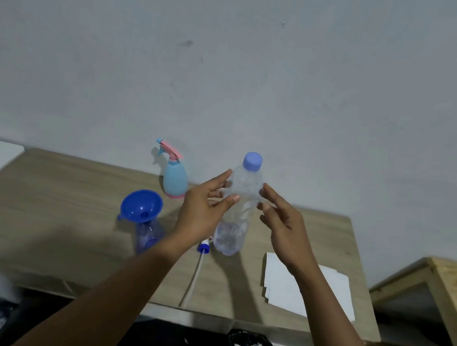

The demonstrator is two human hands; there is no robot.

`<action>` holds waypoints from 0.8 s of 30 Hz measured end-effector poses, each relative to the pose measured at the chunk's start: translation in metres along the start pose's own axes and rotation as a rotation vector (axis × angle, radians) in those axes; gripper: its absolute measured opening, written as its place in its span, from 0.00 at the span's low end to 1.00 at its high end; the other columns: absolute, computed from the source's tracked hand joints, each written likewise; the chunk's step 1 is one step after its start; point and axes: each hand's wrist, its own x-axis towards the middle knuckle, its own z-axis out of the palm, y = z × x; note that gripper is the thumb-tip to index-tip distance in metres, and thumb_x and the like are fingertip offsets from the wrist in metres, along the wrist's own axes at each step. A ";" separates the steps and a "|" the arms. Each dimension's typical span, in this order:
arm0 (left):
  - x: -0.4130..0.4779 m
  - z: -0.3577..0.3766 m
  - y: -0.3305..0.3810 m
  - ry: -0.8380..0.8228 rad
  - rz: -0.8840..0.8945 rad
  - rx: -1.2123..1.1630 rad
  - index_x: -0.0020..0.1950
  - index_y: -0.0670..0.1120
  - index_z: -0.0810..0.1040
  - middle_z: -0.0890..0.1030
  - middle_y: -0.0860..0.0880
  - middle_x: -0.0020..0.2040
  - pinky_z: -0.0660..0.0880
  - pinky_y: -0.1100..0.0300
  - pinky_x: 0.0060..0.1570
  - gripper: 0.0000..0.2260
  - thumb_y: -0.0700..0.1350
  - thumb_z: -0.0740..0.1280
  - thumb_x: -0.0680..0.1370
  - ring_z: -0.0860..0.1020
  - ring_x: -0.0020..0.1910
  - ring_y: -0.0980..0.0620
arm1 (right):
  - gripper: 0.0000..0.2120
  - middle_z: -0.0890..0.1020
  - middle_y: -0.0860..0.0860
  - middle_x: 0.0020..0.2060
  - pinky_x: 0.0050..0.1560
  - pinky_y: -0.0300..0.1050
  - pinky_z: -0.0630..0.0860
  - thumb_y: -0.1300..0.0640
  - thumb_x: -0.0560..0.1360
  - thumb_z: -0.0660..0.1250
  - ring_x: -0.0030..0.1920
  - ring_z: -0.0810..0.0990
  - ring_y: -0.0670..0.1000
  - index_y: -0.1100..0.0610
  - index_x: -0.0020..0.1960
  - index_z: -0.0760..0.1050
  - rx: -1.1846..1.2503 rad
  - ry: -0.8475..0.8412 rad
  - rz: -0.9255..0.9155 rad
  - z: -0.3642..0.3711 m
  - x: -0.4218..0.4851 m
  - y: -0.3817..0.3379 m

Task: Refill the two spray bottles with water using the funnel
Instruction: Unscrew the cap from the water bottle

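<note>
**Uncap first, then pour slowly**

The left hand's point(201, 213) grip is clamped on the clear plastic water bottle point(235, 232) at mid wooden tabletop point(57, 208). The right hand's point(284, 223) grip is apart, fingers just touching the bottle. The right hand should probably twist off the blue cap point(252, 161), then pour gently into the blue plastic funnel point(141, 205) seated in the clear spray bottle point(149, 235) at 9 o'clock. The light-blue, pink-triggered spray bottle point(175, 179) stands at 11 o'clock.

Funnel point(141, 205) sits in bottle point(149, 236) left of paper point(321, 295)

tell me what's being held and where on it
The left hand grips the water bottle by its upper body, just under the shoulder; the right hand only touches its side with fingertips.
</note>
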 end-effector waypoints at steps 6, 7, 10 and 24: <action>-0.049 -0.001 -0.023 -0.050 0.039 -0.004 0.72 0.54 0.72 0.82 0.60 0.58 0.78 0.69 0.53 0.27 0.39 0.74 0.75 0.82 0.53 0.63 | 0.18 0.80 0.36 0.64 0.70 0.59 0.73 0.61 0.83 0.61 0.63 0.80 0.44 0.43 0.68 0.74 0.003 -0.037 0.048 -0.009 -0.046 0.013; -0.054 -0.003 -0.028 -0.050 0.054 0.009 0.70 0.58 0.72 0.82 0.61 0.58 0.78 0.68 0.54 0.27 0.38 0.74 0.75 0.82 0.53 0.62 | 0.18 0.80 0.37 0.64 0.70 0.59 0.73 0.60 0.83 0.61 0.64 0.80 0.45 0.42 0.67 0.75 0.001 -0.045 0.049 -0.009 -0.052 0.014; -0.067 -0.008 -0.039 -0.068 0.139 0.070 0.69 0.66 0.70 0.81 0.64 0.59 0.79 0.63 0.54 0.30 0.38 0.73 0.75 0.81 0.55 0.58 | 0.17 0.80 0.37 0.64 0.69 0.59 0.74 0.55 0.80 0.62 0.63 0.81 0.45 0.39 0.65 0.76 0.002 -0.064 0.027 -0.010 -0.062 0.017; -0.057 -0.030 -0.096 -0.297 0.382 0.567 0.79 0.60 0.56 0.67 0.55 0.74 0.78 0.50 0.59 0.34 0.49 0.71 0.79 0.75 0.66 0.54 | 0.14 0.78 0.37 0.59 0.59 0.50 0.78 0.51 0.80 0.67 0.59 0.79 0.46 0.46 0.65 0.74 -0.363 -0.043 -0.369 0.002 -0.021 -0.019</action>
